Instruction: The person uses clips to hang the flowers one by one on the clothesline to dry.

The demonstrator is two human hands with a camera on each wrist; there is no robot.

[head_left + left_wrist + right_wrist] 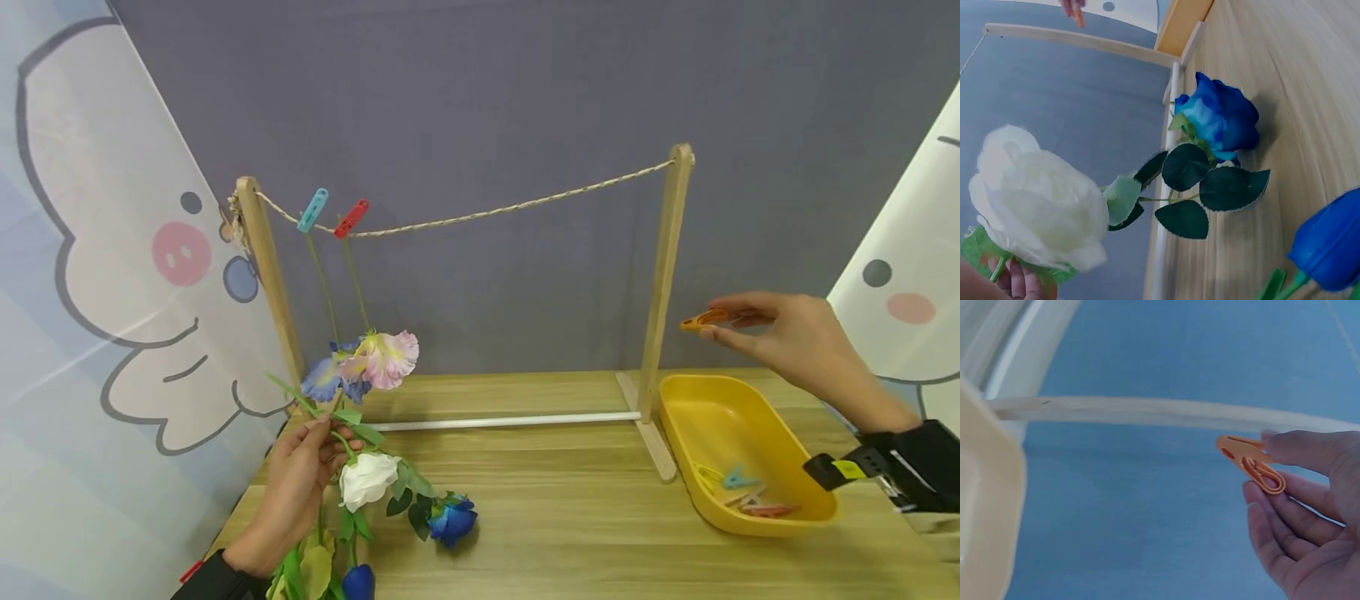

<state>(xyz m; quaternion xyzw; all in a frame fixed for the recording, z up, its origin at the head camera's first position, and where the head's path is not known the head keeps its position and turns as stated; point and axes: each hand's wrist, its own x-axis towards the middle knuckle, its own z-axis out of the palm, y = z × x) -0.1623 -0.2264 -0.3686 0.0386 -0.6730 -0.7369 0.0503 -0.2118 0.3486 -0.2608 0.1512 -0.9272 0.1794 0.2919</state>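
My left hand (303, 458) pinches the green stem of a white rose (367, 481), whose bloom hangs to the right of the fingers. In the left wrist view that white rose (1038, 200) fills the lower left, with fingertips behind its leaves. My right hand (787, 333), raised above the yellow basin, holds an orange clothespin (703, 320) between thumb and fingers. The right wrist view shows the orange clothespin (1250, 464) at the fingertips. Two flowers, one purple-blue (322, 379) and one pink (390, 358), hang from the rope just above my left hand.
A rope (480, 218) spans two wooden posts, bearing a blue clothespin (312, 210) and a red clothespin (352, 219). The yellow basin (701, 387) at right contains several clothespins. Blue rose (452, 521), blue bud (358, 582) and yellow petals (317, 571) lie low on the left. A white rod (510, 421) joins the posts.
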